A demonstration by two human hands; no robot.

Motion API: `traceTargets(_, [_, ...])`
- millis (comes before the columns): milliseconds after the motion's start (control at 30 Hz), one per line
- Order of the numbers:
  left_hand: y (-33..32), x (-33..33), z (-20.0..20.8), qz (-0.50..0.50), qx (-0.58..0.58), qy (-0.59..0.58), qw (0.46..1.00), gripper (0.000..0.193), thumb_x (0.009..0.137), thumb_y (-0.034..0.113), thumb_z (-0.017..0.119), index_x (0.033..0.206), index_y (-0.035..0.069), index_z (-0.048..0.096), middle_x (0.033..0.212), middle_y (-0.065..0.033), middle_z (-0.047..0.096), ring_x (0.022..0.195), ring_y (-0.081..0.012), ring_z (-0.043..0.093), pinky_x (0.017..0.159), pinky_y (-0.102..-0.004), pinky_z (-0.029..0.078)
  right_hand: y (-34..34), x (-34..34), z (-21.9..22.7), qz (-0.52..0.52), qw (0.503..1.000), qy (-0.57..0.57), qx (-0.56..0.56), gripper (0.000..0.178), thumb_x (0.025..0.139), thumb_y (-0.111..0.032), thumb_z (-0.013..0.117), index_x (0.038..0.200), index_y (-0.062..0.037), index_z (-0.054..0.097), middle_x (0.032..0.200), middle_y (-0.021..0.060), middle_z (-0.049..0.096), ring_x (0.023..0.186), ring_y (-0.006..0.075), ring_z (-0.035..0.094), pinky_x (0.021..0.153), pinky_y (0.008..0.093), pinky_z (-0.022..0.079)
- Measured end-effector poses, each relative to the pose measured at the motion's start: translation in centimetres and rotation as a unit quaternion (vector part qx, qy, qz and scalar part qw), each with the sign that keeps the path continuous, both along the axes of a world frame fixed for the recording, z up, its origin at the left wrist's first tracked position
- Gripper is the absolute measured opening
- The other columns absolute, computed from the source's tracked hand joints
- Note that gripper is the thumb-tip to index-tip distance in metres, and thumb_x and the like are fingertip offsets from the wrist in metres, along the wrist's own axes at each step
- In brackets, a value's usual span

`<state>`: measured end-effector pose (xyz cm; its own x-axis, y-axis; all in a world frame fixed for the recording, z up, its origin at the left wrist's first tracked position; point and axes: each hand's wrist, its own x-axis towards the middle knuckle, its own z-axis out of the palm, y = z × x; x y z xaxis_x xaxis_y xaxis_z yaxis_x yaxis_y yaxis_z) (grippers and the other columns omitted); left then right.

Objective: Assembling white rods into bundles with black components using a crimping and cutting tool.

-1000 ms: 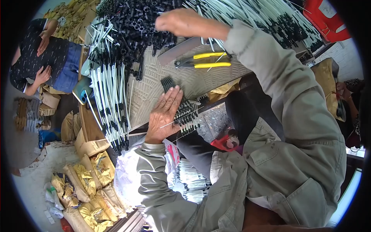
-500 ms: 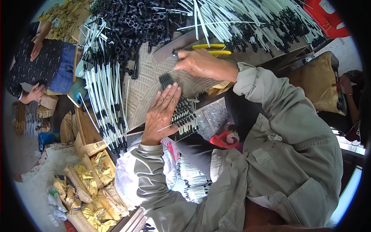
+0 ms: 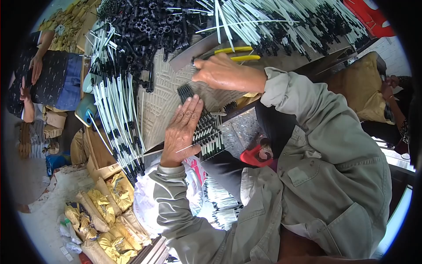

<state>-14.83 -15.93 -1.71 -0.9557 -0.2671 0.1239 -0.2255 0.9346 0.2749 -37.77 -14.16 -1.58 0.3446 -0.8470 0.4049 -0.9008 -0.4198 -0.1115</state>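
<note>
My left hand (image 3: 180, 130) lies flat on a row of slim black-and-white strips (image 3: 211, 132) that look like umbrella ribs. Its fingers are stretched out over them, pressing the row at the table's near edge. A thin pale wire crosses by the thumb. Just beyond the strips' far black ends, my right hand (image 3: 220, 72) is closed, fingers curled in. A small dark tip shows at its knuckles, but what it grips is hidden. Behind the right hand, yellow-handled pliers (image 3: 241, 53) lie on the patterned table mat (image 3: 158, 105).
Black tubular parts (image 3: 149, 26) are heaped at the back. White-and-black ribs lie in piles at the left (image 3: 118, 119) and back right (image 3: 281, 26). A metal plate (image 3: 193, 53) lies behind my right hand. A co-worker (image 3: 44, 79) stands at far left. Wrapped bundles fill a box (image 3: 94, 171) below.
My right hand has shifted slightly left, its fingers curled. The left hand stays flat on the strips. The co-worker at far left has brought both hands together.
</note>
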Motion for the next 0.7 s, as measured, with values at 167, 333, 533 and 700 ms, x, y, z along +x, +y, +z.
traceTargets(167, [0.3, 0.0, 0.4, 0.005, 0.004, 0.001, 1.0, 0.094, 0.048, 0.022, 0.059, 0.135, 0.003, 0.029, 0.14, -0.0145, 0.029, 0.129, -0.0295, 0.028, 0.107, -0.0413, 0.022, -0.3, 0.0, -0.5, 0.029, 0.998, -0.034, -0.051, 0.012, 0.076, -0.01, 0.054, 0.069, -0.0057, 0.061, 0.068, 0.0103, 0.053, 0.053, 0.0252, 0.057, 0.044, 0.04, 0.04])
traceTargets(333, [0.2, -0.1, 0.3, 0.006, 0.011, 0.008, 1.0, 0.097, 0.044, 0.017, 0.06, 0.135, 0.003, 0.029, 0.14, -0.0143, 0.029, 0.129, -0.0292, 0.029, 0.107, -0.0405, 0.022, -1.1, 0.8, -0.7, 0.005, 1.0, 0.0, 0.013, 0.012, 0.074, -0.006, 0.052, 0.084, -0.006, 0.059, 0.086, 0.0092, 0.054, 0.069, 0.0267, 0.06, 0.05, 0.0399, 0.041])
traceTargets(533, [0.2, 0.0, 0.0, 0.005, 0.01, 0.02, 1.0, 0.096, 0.044, 0.018, 0.059, 0.134, 0.003, 0.03, 0.139, -0.0144, 0.03, 0.129, -0.0294, 0.03, 0.107, -0.0402, 0.023, -1.2, 1.1, 0.1, 0.018, 0.998, -0.006, 0.062, 0.014, 0.076, -0.005, 0.049, 0.088, 0.0004, 0.053, 0.094, 0.0111, 0.055, 0.08, 0.0277, 0.06, 0.057, 0.0421, 0.044])
traceTargets(700, [0.0, -0.2, 0.2, -0.009, 0.009, 0.031, 0.999, 0.095, 0.045, 0.018, 0.058, 0.134, 0.002, 0.03, 0.139, -0.0153, 0.03, 0.128, -0.0303, 0.031, 0.107, -0.0405, 0.023, -1.5, 1.6, 1.0, -0.008, 0.996, 0.016, 0.087, 0.013, 0.074, -0.004, 0.051, 0.085, 0.0028, 0.053, 0.097, 0.0158, 0.055, 0.082, 0.0294, 0.06, 0.062, 0.041, 0.048])
